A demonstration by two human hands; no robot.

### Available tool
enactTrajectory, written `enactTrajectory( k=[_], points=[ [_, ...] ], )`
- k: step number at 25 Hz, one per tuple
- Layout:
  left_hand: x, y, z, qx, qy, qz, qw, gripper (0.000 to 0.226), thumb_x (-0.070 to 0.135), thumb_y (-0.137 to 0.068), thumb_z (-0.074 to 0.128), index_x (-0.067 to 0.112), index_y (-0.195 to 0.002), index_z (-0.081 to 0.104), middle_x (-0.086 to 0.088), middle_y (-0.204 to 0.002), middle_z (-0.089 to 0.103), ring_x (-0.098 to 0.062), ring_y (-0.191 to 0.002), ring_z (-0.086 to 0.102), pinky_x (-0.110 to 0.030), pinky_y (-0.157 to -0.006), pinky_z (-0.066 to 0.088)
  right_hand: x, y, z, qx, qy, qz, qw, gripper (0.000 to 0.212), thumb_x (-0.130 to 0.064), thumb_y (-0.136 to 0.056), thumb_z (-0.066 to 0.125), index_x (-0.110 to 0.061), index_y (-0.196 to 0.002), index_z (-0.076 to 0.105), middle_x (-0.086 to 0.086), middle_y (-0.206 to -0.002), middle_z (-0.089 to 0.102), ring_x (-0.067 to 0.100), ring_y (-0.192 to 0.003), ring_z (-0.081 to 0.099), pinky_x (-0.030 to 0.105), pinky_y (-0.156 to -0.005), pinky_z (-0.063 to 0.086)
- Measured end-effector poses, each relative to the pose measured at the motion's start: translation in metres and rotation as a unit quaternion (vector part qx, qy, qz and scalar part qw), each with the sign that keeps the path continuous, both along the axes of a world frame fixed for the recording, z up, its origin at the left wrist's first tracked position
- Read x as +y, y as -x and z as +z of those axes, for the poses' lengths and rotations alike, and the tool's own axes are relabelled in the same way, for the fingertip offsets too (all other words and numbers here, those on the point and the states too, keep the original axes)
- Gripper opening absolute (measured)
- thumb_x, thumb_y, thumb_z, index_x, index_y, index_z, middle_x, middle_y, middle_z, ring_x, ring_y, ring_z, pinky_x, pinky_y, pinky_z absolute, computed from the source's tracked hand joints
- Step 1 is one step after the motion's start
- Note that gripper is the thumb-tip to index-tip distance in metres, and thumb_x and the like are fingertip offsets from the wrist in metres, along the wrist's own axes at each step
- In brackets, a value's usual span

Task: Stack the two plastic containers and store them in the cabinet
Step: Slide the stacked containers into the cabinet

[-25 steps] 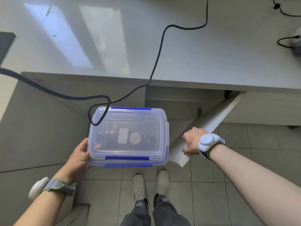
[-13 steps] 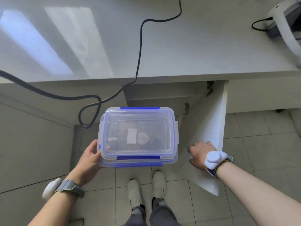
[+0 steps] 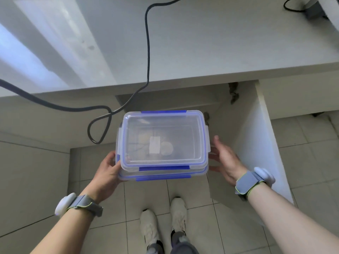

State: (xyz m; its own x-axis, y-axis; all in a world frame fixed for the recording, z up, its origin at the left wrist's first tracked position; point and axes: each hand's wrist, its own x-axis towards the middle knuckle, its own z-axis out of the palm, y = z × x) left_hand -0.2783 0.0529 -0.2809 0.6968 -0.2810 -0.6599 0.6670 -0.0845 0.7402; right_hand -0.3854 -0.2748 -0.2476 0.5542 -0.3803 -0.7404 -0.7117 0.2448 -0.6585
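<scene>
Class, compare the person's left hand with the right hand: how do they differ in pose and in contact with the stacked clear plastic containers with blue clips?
The left hand grips the stacked clear plastic containers at their left edge; the right hand is open beside their right side, and contact cannot be told. The left fingers curl; the right spread flat. Both wear grey wristbands.

Lower container point(image 3: 163, 174) mostly hidden under upper container point(image 3: 163, 140); only front rim shows. Left hand point(image 3: 107, 174) fingers hidden beneath stack. Right hand point(image 3: 224, 158) blurred; contact with stack unclear. Cabinet point(image 3: 183, 102) interior dark, largely screened by stack. Device point(image 3: 314, 10) on worktop point(image 3: 201, 43) cut off at edge. Labels under lid unreadable.
</scene>
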Motion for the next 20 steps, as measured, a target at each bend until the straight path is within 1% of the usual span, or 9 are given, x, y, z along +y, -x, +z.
enactTrajectory(
  k=[1,2,4,6,9,12,15,17,20],
  points=[
    [-0.005,-0.004,-0.004,-0.003,-0.002,-0.006,1.000,0.068,0.037,-0.066,0.080,0.008,-0.124,0.060,-0.022,-0.114,0.075,-0.036,-0.086,0.073,-0.065,-0.084,0.053,0.001,-0.002,-0.002,-0.024,-0.071,-0.031,0.997,0.058,-0.066,-0.093,0.037,-0.025,-0.120,0.068,0.001,-0.118,0.073,0.022,-0.110,0.065,0.047,-0.087,0.052],
    [-0.011,-0.010,-0.009,-0.007,-0.005,-0.013,1.000,0.068,0.038,-0.066,0.080,0.008,-0.124,0.060,-0.018,-0.109,0.077,-0.032,-0.082,0.076,-0.059,-0.080,0.057,0.000,-0.005,-0.009,-0.038,-0.109,-0.042,0.992,0.061,-0.072,-0.090,0.037,-0.030,-0.119,0.069,-0.001,-0.120,0.073,0.020,-0.112,0.064,0.047,-0.086,0.052],
    [-0.020,-0.022,-0.019,-0.008,-0.008,-0.017,1.000,0.065,0.037,-0.066,0.080,0.010,-0.123,0.061,-0.011,-0.102,0.081,-0.026,-0.078,0.078,-0.050,-0.074,0.061,-0.004,-0.013,-0.021,-0.057,-0.137,-0.047,0.988,0.065,-0.080,-0.081,0.040,-0.035,-0.119,0.070,-0.003,-0.126,0.071,0.019,-0.118,0.062,0.047,-0.087,0.052],
    [-0.029,-0.035,-0.030,-0.007,-0.009,-0.013,1.000,0.057,0.031,-0.074,0.080,0.008,-0.123,0.060,-0.011,-0.102,0.081,-0.026,-0.079,0.079,-0.047,-0.072,0.063,-0.013,-0.022,-0.031,-0.077,-0.165,-0.069,0.981,0.072,-0.083,-0.071,0.049,-0.034,-0.120,0.070,-0.001,-0.128,0.069,0.019,-0.118,0.062,0.050,-0.083,0.054],
    [-0.047,-0.055,-0.046,-0.014,-0.027,0.000,1.000,0.043,0.017,-0.094,0.067,0.001,-0.130,0.052,-0.014,-0.113,0.075,-0.027,-0.083,0.077,-0.046,-0.072,0.063,-0.029,-0.042,-0.043,-0.107,-0.206,-0.095,0.968,0.078,-0.079,-0.065,0.059,-0.027,-0.122,0.070,-0.001,-0.122,0.071,0.020,-0.110,0.065,0.050,-0.075,0.058],
    [-0.075,-0.074,-0.055,-0.026,-0.043,0.015,0.999,0.042,0.012,-0.098,0.058,-0.003,-0.135,0.044,-0.027,-0.125,0.062,-0.032,-0.089,0.069,-0.050,-0.079,0.060,-0.044,-0.074,-0.059,-0.109,-0.195,-0.108,0.969,0.068,-0.065,-0.077,0.059,-0.022,-0.130,0.064,0.000,-0.117,0.071,0.024,-0.110,0.064,0.045,-0.078,0.055],
    [-0.105,-0.096,-0.058,-0.044,-0.038,0.030,0.998,0.038,0.009,-0.100,0.055,0.003,-0.134,0.040,-0.028,-0.140,0.053,-0.043,-0.113,0.064,-0.062,-0.097,0.051,-0.062,-0.111,-0.075,-0.110,-0.188,-0.116,0.969,0.060,-0.055,-0.091,0.052,-0.018,-0.138,0.057,0.007,-0.140,0.060,0.030,-0.128,0.056,0.052,-0.092,0.051],
    [-0.124,-0.113,-0.060,-0.064,-0.026,0.038,0.997,0.043,0.009,-0.100,0.055,0.001,-0.139,0.039,-0.030,-0.146,0.049,-0.048,-0.127,0.057,-0.068,-0.100,0.047,-0.074,-0.137,-0.082,-0.123,-0.183,-0.115,0.969,0.060,-0.055,-0.092,0.051,-0.019,-0.140,0.055,0.006,-0.145,0.057,0.030,-0.130,0.055,0.053,-0.093,0.052],
    [-0.148,-0.139,-0.065,-0.073,-0.031,0.052,0.995,0.051,0.010,-0.101,0.052,-0.004,-0.147,0.036,-0.033,-0.149,0.044,-0.049,-0.132,0.052,-0.069,-0.102,0.044,-0.092,-0.168,-0.094,-0.144,-0.174,-0.108,0.968,0.060,-0.057,-0.090,0.056,-0.025,-0.140,0.055,0.001,-0.143,0.057,0.028,-0.128,0.055,0.056,-0.096,0.051]
  ],
)
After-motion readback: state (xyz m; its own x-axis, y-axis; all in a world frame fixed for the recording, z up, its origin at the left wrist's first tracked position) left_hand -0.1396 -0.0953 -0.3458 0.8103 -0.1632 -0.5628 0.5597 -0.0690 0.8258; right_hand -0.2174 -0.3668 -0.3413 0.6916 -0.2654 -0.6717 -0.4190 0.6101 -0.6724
